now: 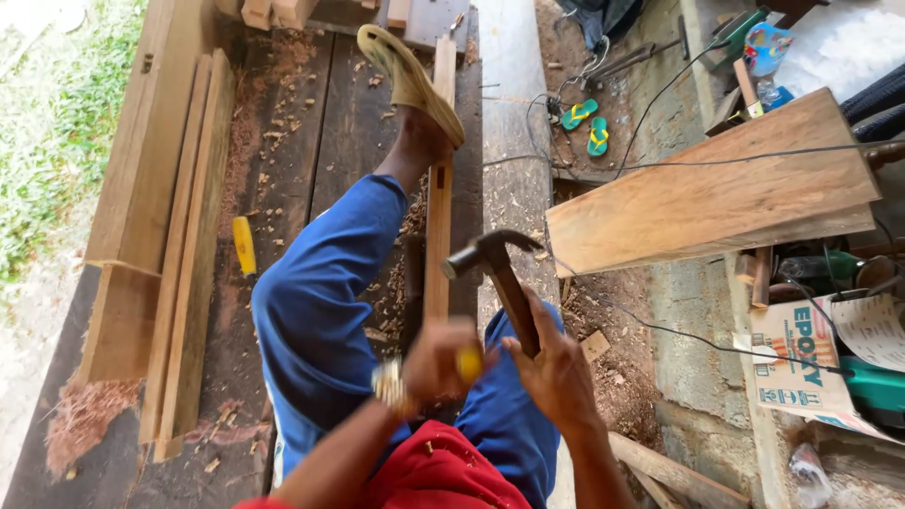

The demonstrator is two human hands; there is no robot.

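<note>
The right grip (556, 372) wraps a claw hammer (500, 273), its handle rising up and left of it. The left grip (436, 363) pinches a yellow-handled tool (468, 364), probably a chisel, just beside, over the narrow wood strip (438, 236) running lengthwise away.

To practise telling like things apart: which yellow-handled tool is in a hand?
The one gripped in the left hand, its yellow handle showing; the other yellow-handled tool lies untouched on the dark boards.

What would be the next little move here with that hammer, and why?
Probably swing the hammer down onto the yellow-handled tool. The right hand has it raised, head above, while the left hand grips the tool against the narrow wooden strip.
</note>
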